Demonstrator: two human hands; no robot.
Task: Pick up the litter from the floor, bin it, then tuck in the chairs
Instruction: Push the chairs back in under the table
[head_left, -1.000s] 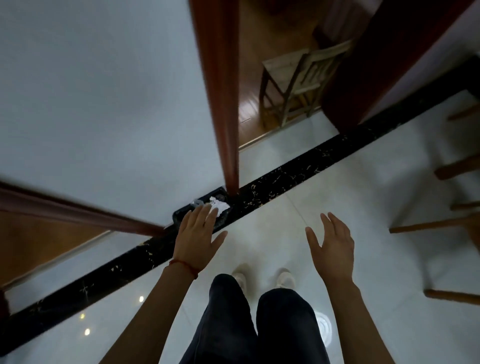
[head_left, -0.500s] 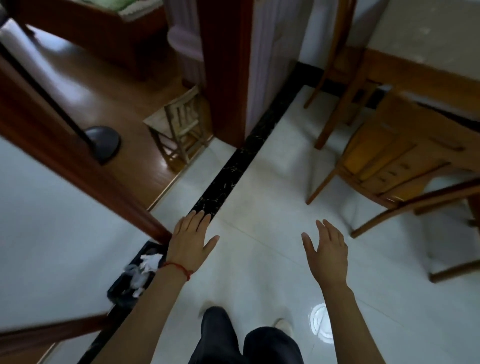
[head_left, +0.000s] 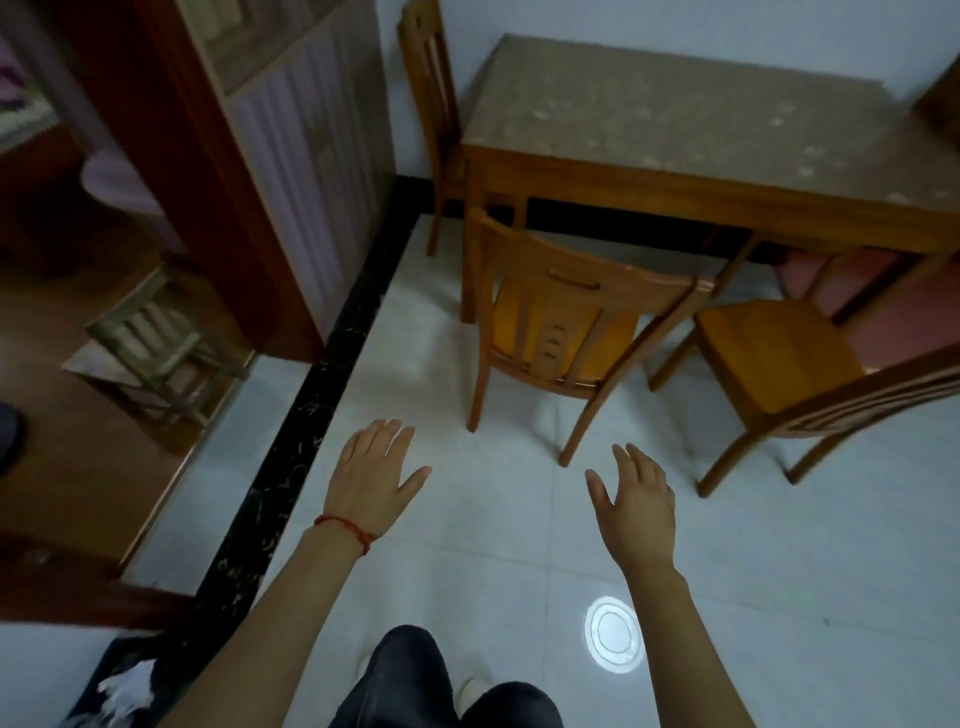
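Observation:
My left hand (head_left: 375, 478) and my right hand (head_left: 635, 501) float palm-down over the white tiled floor, fingers spread and holding nothing. Just beyond them a wooden chair (head_left: 556, 332) stands pulled out from the wooden table (head_left: 691, 130), its back towards me. A second wooden chair (head_left: 779, 358) stands out at the right, turned sideways. A third chair (head_left: 431, 104) sits at the table's left end against the wall. The black bin (head_left: 119, 686) with crumpled white paper (head_left: 130, 688) in it is at the bottom left.
A black marble strip (head_left: 311, 441) runs across the floor from the bin up to the wall. A dark red door frame (head_left: 208, 171) opens at left onto a wood-floored room with a small wooden stool (head_left: 156, 343). A ceiling light reflects on the tiles (head_left: 613, 634).
The view has swung right and up from the bin to the table and chairs. The bin has slid to the bottom left corner. Both hands stay spread and hold nothing.

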